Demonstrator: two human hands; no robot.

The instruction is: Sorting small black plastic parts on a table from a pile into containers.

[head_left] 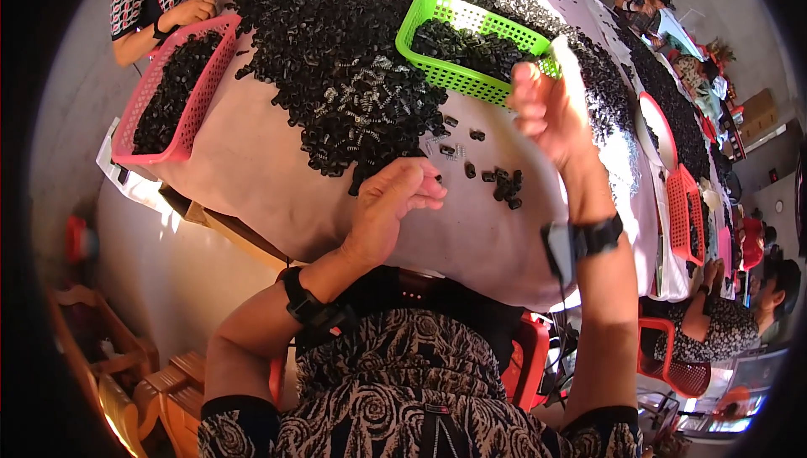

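Two bare hands hover over the table [269, 176]. Left hand [398, 195] has fingers curled nearly closed, a small dark bit at the tips; I cannot tell whether it is gripped. Right hand [548, 109] is loosely open and blurred beside the right end of the green basket [458, 78]; I cannot tell if it holds anything. Black parts [286, 46] fill that basket, heap to its left, and lie loose between the hands near clear springs [455, 152]. Far left stands a pink basket [202, 96].

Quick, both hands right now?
Left hand: closed, seemingly pinching a small black piece.
Right hand: loosely open by the green perforated plastic basket; blurred, contents unclear.
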